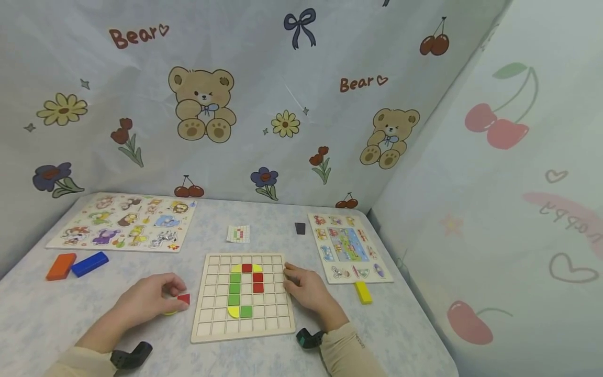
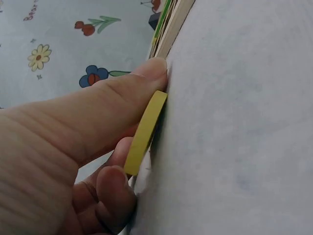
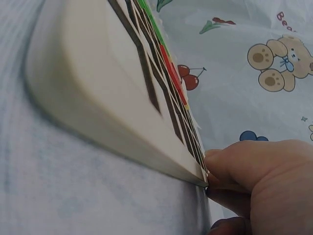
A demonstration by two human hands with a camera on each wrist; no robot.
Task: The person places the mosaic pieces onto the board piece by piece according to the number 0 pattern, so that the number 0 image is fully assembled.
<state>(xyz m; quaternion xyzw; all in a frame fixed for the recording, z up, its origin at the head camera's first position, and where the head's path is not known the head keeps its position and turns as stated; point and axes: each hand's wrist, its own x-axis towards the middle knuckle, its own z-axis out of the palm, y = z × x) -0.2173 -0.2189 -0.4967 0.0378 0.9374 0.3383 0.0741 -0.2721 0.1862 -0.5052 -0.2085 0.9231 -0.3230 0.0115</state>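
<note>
A wooden grid board (image 1: 278, 324) lies on the table, carrying red, green and yellow tiles in a ring. My left hand (image 1: 148, 298) is left of it, low over the table, pinching a small red tile (image 1: 185, 298) at the fingertips. Under that hand a yellow tile (image 1: 170, 313) is partly hidden; the left wrist view shows the edge of this yellow tile (image 2: 145, 134) close beside the thumb. At the board's right edge, my right hand (image 1: 308, 288) holds the rim between thumb and fingers. From the right wrist, the board (image 3: 122, 142) appears edge-on, fingertips at its side.
A small pattern card (image 1: 238, 234) and a dark piece (image 1: 300, 228) lie behind the board. Animal (image 1: 141, 246) and picture (image 1: 330, 277) puzzle boards stand left and right. Orange (image 1: 61, 267) and blue (image 1: 90, 264) blocks lie left, a yellow block (image 1: 363, 292) right.
</note>
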